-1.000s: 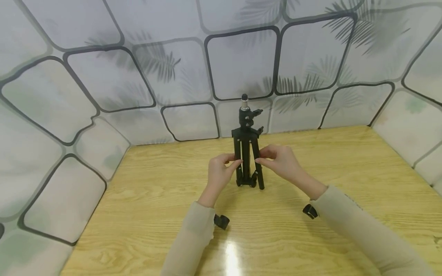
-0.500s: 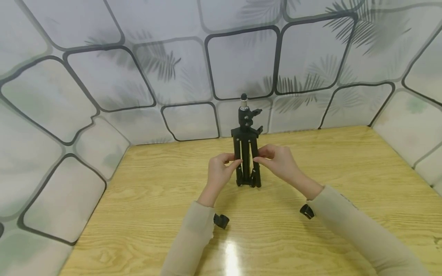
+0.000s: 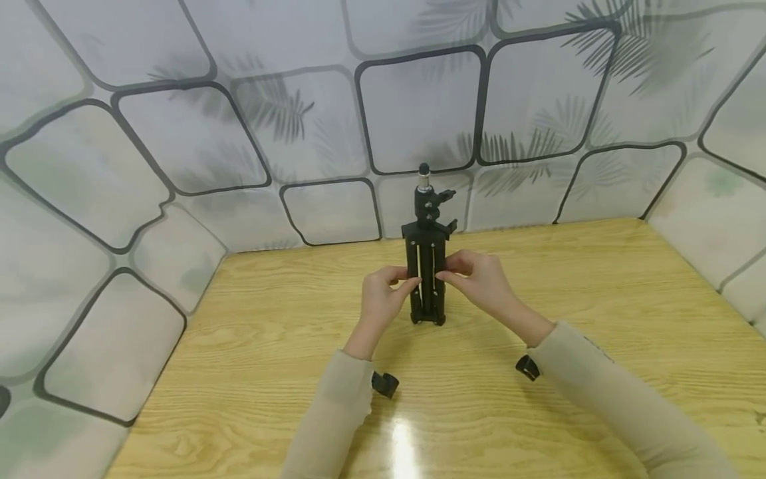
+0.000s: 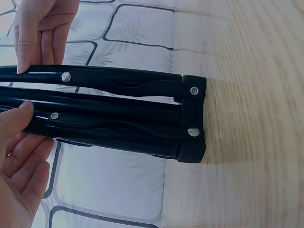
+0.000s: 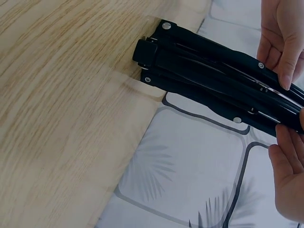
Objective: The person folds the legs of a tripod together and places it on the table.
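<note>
A small black tripod stand (image 3: 427, 233) stands upright on the wooden table, its legs folded in against the centre column. On its left side my left hand (image 3: 381, 296) pinches one leg between thumb and fingers. My right hand (image 3: 479, 279) pinches the leg on the opposite side at about the same height. Both wrist views show the folded legs (image 4: 128, 104) close together, with riveted braces running to the foot bracket (image 5: 146, 53). In the left wrist view the thumb (image 4: 16, 118) lies across the near leg.
Wood-grain table (image 3: 269, 346) extends around the stand. Behind it and at both sides rise walls of pale patterned fabric (image 3: 425, 113). A black wrist mount (image 3: 384, 384) shows at the left sleeve, another black mount (image 3: 528, 367) at the right sleeve.
The right leg of the tripod stand has swung inward, from slightly splayed to flush with the column. My right hand moved a little left with it; my left hand kept its place.
</note>
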`<control>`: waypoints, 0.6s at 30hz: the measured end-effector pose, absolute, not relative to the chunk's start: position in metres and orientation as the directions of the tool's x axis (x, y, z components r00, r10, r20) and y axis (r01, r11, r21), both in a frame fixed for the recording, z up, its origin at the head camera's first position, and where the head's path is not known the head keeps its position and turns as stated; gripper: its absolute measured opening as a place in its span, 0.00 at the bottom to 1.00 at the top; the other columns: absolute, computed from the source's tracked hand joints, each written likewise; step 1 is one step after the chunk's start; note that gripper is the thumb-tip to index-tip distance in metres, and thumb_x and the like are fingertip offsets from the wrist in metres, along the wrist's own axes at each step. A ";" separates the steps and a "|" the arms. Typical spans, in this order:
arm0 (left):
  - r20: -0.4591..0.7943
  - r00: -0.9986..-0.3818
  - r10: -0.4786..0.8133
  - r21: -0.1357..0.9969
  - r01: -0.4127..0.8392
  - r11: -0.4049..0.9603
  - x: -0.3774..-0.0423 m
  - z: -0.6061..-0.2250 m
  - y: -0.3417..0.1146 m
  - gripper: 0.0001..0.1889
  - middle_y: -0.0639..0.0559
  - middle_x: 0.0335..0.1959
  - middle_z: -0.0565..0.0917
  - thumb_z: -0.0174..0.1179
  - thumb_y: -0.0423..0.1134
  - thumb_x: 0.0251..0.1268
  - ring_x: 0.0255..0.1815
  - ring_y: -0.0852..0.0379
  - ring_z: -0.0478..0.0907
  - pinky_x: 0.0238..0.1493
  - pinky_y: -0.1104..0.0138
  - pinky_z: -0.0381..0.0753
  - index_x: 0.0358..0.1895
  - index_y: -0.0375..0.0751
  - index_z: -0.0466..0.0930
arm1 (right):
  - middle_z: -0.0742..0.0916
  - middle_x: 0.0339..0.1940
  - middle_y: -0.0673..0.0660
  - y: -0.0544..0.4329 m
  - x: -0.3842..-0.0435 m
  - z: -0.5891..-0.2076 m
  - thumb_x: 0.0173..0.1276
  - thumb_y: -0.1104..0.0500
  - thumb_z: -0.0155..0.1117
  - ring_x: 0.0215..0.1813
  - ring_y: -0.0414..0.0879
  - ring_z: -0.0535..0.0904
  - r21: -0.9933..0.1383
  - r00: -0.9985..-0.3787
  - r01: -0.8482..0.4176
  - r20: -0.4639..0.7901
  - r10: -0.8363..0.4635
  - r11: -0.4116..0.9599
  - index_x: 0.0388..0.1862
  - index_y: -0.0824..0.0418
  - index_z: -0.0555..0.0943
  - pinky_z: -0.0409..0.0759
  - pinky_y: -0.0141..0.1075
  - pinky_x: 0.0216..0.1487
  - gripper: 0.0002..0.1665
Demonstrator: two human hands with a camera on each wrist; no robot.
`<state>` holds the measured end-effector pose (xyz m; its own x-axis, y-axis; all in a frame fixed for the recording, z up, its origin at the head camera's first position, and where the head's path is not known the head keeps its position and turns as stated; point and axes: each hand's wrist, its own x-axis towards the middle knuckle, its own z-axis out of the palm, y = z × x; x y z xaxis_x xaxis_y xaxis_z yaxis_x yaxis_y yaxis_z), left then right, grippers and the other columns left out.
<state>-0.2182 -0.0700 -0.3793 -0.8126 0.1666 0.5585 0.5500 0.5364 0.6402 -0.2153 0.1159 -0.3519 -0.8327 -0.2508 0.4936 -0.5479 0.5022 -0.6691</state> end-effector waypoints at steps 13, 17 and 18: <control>0.655 -0.733 0.186 0.512 0.610 0.605 -0.218 -0.382 -0.069 0.10 0.46 0.30 0.83 0.64 0.38 0.52 0.32 0.55 0.80 0.34 0.69 0.77 0.33 0.34 0.83 | 0.84 0.29 0.55 0.123 -0.226 -0.383 0.51 0.54 0.70 0.34 0.49 0.80 -0.531 -0.858 -0.506 0.235 -0.456 0.679 0.34 0.64 0.80 0.77 0.40 0.36 0.16; 0.653 -0.735 0.183 0.519 0.610 0.599 -0.218 -0.382 -0.069 0.10 0.46 0.30 0.83 0.63 0.38 0.52 0.32 0.55 0.80 0.34 0.69 0.77 0.33 0.34 0.83 | 0.84 0.26 0.52 0.122 -0.227 -0.389 0.50 0.57 0.70 0.31 0.46 0.80 -0.562 -0.847 -0.500 0.158 -0.508 0.659 0.31 0.63 0.80 0.78 0.36 0.33 0.13; 0.651 -0.737 0.182 0.522 0.609 0.598 -0.218 -0.382 -0.068 0.10 0.46 0.30 0.83 0.63 0.38 0.53 0.32 0.55 0.80 0.35 0.69 0.77 0.34 0.34 0.83 | 0.84 0.25 0.52 0.122 -0.228 -0.391 0.50 0.58 0.70 0.30 0.45 0.80 -0.575 -0.843 -0.498 0.145 -0.518 0.650 0.31 0.63 0.80 0.78 0.36 0.33 0.12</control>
<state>-0.2183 -0.0685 -0.3825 -0.7368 0.1824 0.6510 0.6089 0.5977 0.5216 -0.2281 0.1217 -0.3911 -0.8431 -0.5179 0.1447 -0.4977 0.6497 -0.5746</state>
